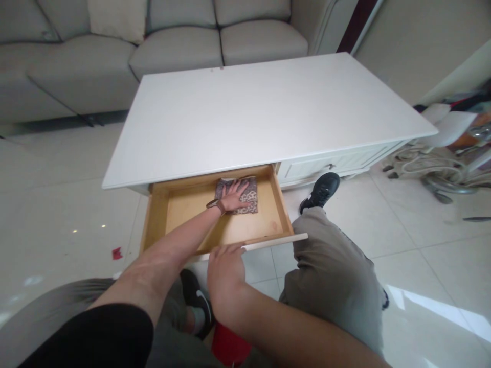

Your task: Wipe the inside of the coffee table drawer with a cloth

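Inside the drawer: a patterned cloth lies flat on the wooden floor, right of the drawer's middle and closer to its back than to its front.
Cloth and left grip: the left hand lies on top of the cloth, palm down, covering its middle; the cloth shows beyond the fingertips, along the right edge and at the near right corner.
Left grip: wide, fingers spread and thumb apart, pressed flat against the cloth and not wrapped around it.
Cloth's direction: its edges run roughly in line with the drawer's sides and back; it looks close to square, slightly wider across the drawer, though the hand hides too much to be sure of a long axis.
Right grip: at the drawer's front panel the right hand has its fingers bent over the top edge; how tightly, I cannot tell.
Drawer's long axis: side to side, along the near edge of the white tabletop.
Right of the drawer: a closed panel with a dark handle, and a black shoe below it.
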Motion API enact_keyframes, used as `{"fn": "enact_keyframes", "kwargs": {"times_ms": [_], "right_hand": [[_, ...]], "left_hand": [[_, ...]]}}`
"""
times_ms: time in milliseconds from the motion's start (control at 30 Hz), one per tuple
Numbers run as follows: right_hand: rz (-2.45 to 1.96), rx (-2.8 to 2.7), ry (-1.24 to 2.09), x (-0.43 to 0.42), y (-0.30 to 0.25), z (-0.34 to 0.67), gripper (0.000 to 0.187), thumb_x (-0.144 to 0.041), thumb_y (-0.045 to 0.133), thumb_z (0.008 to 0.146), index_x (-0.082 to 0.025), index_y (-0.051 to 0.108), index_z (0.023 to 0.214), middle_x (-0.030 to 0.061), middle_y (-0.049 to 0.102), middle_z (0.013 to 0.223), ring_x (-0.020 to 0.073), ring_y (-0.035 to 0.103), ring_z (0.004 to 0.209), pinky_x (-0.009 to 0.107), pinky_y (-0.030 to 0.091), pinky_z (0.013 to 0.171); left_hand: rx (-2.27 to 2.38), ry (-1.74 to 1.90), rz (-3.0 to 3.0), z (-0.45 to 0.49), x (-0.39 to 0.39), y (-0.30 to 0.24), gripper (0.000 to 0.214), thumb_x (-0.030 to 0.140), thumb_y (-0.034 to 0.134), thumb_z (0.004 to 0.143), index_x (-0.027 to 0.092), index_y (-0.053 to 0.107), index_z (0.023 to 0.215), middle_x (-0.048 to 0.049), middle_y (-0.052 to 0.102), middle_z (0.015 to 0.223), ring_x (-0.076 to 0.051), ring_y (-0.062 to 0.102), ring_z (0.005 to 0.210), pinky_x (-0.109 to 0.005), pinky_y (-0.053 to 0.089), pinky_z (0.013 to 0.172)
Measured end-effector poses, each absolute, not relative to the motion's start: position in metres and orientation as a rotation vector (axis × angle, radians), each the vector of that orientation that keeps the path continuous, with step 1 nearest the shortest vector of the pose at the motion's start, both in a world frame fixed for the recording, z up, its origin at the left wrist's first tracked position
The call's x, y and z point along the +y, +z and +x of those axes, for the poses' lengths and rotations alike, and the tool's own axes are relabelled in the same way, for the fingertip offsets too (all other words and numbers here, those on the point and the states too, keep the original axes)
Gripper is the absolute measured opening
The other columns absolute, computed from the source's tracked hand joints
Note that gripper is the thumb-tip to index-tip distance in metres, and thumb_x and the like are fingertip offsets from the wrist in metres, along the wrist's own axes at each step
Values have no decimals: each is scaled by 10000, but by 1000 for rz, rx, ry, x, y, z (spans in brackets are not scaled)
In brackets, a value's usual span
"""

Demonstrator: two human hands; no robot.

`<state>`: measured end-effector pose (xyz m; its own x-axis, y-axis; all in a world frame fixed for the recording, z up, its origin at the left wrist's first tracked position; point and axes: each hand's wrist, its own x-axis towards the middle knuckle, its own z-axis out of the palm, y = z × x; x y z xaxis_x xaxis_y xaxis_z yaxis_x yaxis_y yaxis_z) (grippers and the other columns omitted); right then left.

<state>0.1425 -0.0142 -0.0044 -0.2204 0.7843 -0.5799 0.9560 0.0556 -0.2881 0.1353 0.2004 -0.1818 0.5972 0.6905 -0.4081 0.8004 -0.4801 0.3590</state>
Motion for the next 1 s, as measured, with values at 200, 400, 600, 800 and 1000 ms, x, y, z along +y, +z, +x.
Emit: {"fn": "enact_keyframes", "kwargs": {"times_ms": [200, 400, 600, 800, 1000], "right_hand": [[1716, 2008, -832, -9, 2, 146, 502, -145, 385, 999, 7, 505, 1462, 363, 544, 1397, 421, 556, 1320, 652, 448, 1033], [1746, 2074, -838, -14, 7, 158, 492, -113, 393, 991, -27, 523, 1457, 340, 568, 1380, 406, 576, 1293, 638, 474, 1000], [1694, 2098, -709, -20, 2, 156, 505, -164, 443, 976, -74, 519, 1467, 294, 587, 1388, 410, 576, 1286, 623, 492, 985], [1684, 2064, -589, -27, -15, 141, 519, -176, 412, 990, -16, 500, 1475, 339, 487, 1469, 433, 501, 1360, 654, 424, 1062], [1769, 2069, -688, -25, -23, 140, 517, -157, 405, 992, -37, 490, 1488, 329, 538, 1417, 436, 517, 1342, 674, 439, 1039]], "left_hand": [[1756, -273, 2195, 2, 197, -189, 1078, 786, 452, 851, 220, 15, 1657, -152, 48, 1727, -377, 1, 1580, -696, 30, 1209], [2056, -319, 1988, -31, 190, -188, 1145, 883, 393, 785, 220, 70, 1660, -159, 33, 1727, -440, -40, 1563, -717, 44, 1192], [1514, -401, 2319, 77, 156, -184, 1170, 873, 445, 781, 218, 38, 1660, -135, -39, 1727, -429, -105, 1560, -692, -7, 1203], [669, -427, 2560, 178, 127, -187, 1145, 770, 610, 754, 288, 94, 1656, -95, 14, 1734, -401, -80, 1569, -689, -67, 1194], [1113, -314, 2476, 167, 182, -181, 1009, 806, 441, 844, 301, 114, 1655, -69, 91, 1734, -378, 5, 1578, -674, 8, 1217]]}}
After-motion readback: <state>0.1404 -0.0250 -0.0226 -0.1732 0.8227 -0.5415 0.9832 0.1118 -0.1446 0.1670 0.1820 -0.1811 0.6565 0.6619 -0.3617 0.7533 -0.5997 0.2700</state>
